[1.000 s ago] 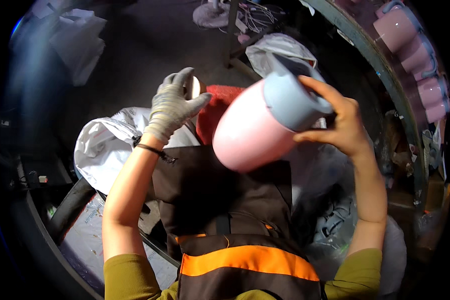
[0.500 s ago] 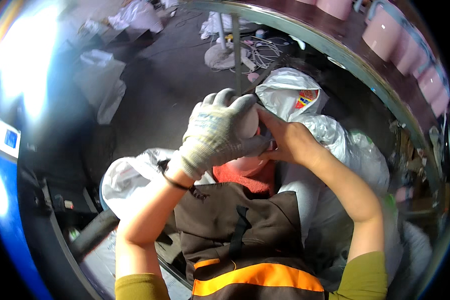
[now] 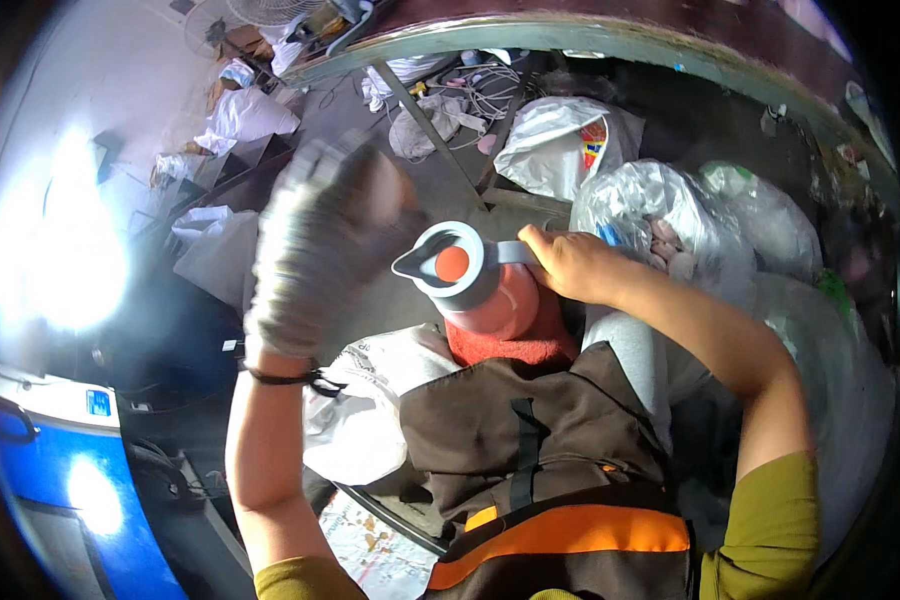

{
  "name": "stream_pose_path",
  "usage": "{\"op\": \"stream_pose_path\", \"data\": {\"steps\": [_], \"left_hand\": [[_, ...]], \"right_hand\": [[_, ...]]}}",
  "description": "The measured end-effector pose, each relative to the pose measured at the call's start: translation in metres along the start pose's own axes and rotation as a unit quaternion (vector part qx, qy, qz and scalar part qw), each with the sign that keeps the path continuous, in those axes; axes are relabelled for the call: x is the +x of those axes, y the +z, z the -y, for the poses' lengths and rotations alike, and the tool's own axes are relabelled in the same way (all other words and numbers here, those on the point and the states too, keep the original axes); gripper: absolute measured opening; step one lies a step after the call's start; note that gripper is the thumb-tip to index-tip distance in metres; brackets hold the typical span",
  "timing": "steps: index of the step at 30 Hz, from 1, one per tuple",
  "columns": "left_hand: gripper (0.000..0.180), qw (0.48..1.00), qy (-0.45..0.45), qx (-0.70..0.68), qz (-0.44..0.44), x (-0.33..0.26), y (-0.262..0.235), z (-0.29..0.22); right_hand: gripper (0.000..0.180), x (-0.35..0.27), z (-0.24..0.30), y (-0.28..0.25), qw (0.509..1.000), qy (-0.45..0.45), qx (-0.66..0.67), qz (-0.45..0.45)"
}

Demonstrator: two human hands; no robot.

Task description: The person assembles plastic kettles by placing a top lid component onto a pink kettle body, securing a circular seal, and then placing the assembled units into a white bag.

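Note:
A pink jug point(image 3: 508, 305) with a grey spouted collar and grey handle is tilted toward me above a red towel point(image 3: 515, 345). An orange-red disc point(image 3: 452, 263) shows inside its mouth. My bare right hand point(image 3: 575, 263) is closed round the handle's outer end. To the left of the jug and apart from it, my gloved left hand point(image 3: 315, 230) is raised and smeared by motion. A blurred pinkish-brown round thing point(image 3: 388, 190) shows against its fingers; its kind cannot be made out. A brown apron point(image 3: 530, 420) with an orange band covers my lap.
White sacks point(image 3: 560, 150) and clear plastic bags point(image 3: 660, 200) with pale pieces inside lie at the right. A table edge point(image 3: 570, 40) crosses the top. Left of my lap is a white bag point(image 3: 370, 400); a blue machine panel point(image 3: 80, 470) stands far left.
My left hand has come away from the jug's top and moved left, uncovering the spouted mouth. My right hand now grips the handle out to the side. The view has shifted.

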State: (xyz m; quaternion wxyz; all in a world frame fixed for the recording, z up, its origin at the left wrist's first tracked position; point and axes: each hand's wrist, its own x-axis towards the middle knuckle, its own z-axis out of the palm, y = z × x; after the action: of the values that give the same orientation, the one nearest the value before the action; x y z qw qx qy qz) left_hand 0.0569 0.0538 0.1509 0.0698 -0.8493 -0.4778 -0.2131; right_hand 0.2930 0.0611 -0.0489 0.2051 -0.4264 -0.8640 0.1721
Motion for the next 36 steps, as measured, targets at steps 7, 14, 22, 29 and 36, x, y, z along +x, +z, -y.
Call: {"op": "stream_pose_path", "data": {"steps": [7,14,22,29,36], "left_hand": [[0.062,0.999,0.027,-0.025,0.018,-0.001,-0.026,-0.058],[0.071,0.998,0.032,0.003,0.049,-0.034,0.094,-0.028],[0.058,0.819,-0.255,-0.51,-0.063,-0.045,0.082,0.022],[0.052,0.977,-0.141,-0.095,0.125,-0.148,0.238,0.026],[0.037,0.587,-0.36,-0.717,0.109,-0.123,0.185,-0.016]], "right_hand": [[0.036,-0.003,0.007,0.004,0.999,-0.011,0.028,0.013],[0.036,-0.011,0.005,-0.012,0.995,0.05,0.053,0.067],[0.035,-0.046,-0.004,-0.032,0.95,0.07,0.266,-0.15],[0.033,-0.119,0.02,-0.045,0.858,0.241,0.451,-0.05],[0.029,-0.144,0.027,-0.039,0.814,0.216,0.54,-0.009]]}}
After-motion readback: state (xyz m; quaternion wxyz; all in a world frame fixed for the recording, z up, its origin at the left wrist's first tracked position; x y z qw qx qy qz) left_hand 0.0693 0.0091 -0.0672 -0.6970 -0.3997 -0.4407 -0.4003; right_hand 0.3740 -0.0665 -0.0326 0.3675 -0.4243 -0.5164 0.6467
